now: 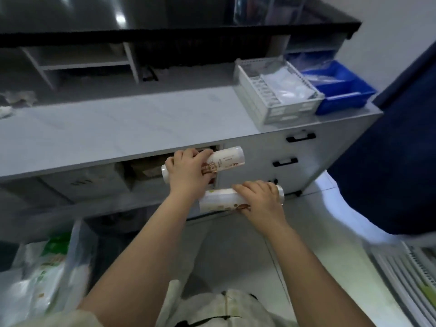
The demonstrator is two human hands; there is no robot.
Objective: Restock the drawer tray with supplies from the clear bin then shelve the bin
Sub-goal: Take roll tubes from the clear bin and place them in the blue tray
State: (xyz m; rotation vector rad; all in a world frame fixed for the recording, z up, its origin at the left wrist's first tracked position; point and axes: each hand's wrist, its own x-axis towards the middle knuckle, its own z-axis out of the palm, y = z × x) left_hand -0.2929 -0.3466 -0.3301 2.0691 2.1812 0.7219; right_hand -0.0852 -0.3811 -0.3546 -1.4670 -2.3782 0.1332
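Note:
My left hand grips a white roll with brown print, held level in front of the open shelf under the countertop. Lower and to the right, my right hand holds a second white roll of the same kind, also lying sideways. A clear bin with green and white packets stands at the lower left. On the countertop at the right sits a white slatted tray with clear bags in it.
A blue bin stands right of the white tray. Drawers with black handles fill the cabinet's right side. The open shelf holds cardboard boxes. Cubbies line the back, and a dark blue panel rises at right.

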